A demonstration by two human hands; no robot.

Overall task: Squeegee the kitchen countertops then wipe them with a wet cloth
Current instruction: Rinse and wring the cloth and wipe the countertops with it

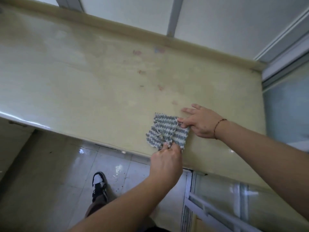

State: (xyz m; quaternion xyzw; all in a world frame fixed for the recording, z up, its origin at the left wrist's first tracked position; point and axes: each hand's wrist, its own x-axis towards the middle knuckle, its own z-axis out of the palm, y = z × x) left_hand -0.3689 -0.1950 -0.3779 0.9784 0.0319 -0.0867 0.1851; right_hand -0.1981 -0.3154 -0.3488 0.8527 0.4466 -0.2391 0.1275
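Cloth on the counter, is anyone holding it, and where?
Yes. Left hand pinches the cloth at its near edge; right hand pinches its right edge.

A black-and-white sneaker (99, 183) stands on glossy floor tiles (132, 171).

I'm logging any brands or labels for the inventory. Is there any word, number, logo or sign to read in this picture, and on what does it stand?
None can be read.
Pink and bluish smudges on the countertop: only blurred marks, no letters to make out.
Striped cloth, held by the left hand and right hand: no tag or print visible.
Black-and-white shoe: no logo legible.
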